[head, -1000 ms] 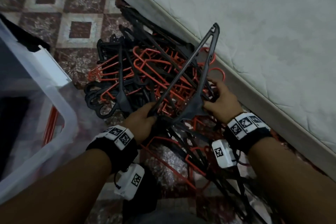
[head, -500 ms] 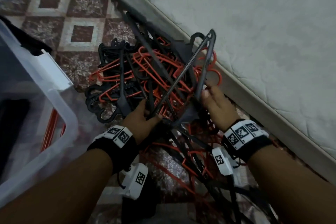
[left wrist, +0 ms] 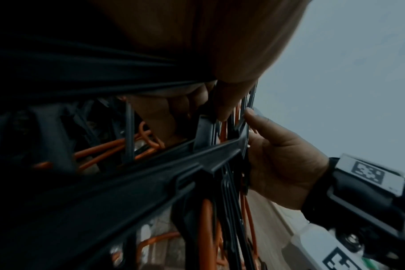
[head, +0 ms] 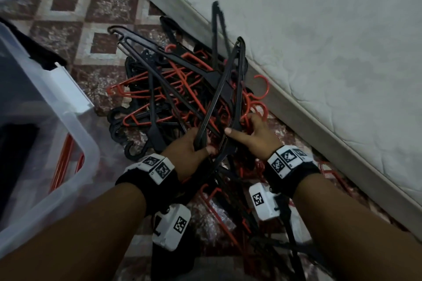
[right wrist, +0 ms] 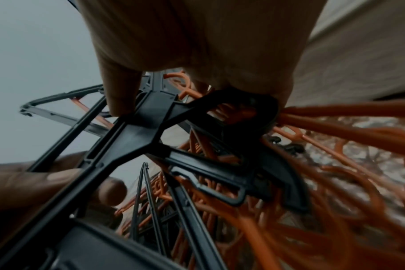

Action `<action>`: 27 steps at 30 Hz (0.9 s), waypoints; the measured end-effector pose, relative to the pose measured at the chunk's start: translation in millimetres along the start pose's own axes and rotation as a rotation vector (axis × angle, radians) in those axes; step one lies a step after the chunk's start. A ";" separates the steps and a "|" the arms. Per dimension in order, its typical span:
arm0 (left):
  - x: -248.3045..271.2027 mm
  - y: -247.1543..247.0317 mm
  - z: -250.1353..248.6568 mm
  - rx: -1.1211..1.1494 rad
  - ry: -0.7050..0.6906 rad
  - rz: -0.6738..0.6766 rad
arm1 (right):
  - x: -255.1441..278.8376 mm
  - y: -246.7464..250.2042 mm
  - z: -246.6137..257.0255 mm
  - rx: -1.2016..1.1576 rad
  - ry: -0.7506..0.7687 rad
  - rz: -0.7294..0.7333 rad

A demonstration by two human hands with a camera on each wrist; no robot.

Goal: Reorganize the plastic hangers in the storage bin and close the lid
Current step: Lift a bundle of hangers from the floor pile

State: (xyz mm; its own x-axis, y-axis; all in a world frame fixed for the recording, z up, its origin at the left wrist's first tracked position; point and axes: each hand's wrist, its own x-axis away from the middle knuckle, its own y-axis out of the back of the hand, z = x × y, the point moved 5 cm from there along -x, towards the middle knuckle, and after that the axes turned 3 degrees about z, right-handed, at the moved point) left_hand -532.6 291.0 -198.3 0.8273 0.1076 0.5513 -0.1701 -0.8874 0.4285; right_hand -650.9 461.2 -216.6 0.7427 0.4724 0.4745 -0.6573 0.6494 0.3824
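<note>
A tangled pile of black and orange-red plastic hangers (head: pixel 164 98) lies on the carpet between the clear storage bin (head: pixel 75 134) and a mattress. One black hanger (head: pixel 229 68) stands tilted up out of the pile. My left hand (head: pixel 194 143) grips its left arm near the bottom. My right hand (head: pixel 249 130) holds its right arm, thumb pressed on the bar and fingers curled behind among orange-red hooks. In the right wrist view the thumb (right wrist: pixel 120 91) sits by the black hanger's neck (right wrist: pixel 146 131). The left wrist view shows my right hand (left wrist: pixel 278 160) behind black bars.
A few orange-red hangers (head: pixel 64 159) lie inside the bin, whose white latch (head: pixel 68 89) sticks up at its corner. The grey mattress (head: pixel 319 52) runs diagonally along the right. Patterned carpet (head: pixel 68 2) lies beyond the pile. More hangers (head: pixel 228 212) lie between my forearms.
My hands have drawn closer together on the black hanger, which now stands steeper. The pile has shifted, and another black hanger's tip now leans against the mattress.
</note>
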 end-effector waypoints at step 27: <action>123.8 167.3 -258.0 -0.344 -0.467 -0.478 | 159.6 161.8 305.2 0.292 0.751 -0.523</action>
State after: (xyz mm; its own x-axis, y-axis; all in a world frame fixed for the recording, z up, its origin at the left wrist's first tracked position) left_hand -596.7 271.5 126.4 0.9810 0.1768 -0.0796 0.1707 -0.5929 0.7870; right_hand -677.6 459.8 162.9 0.7725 0.4890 -0.4051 -0.1497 0.7602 0.6322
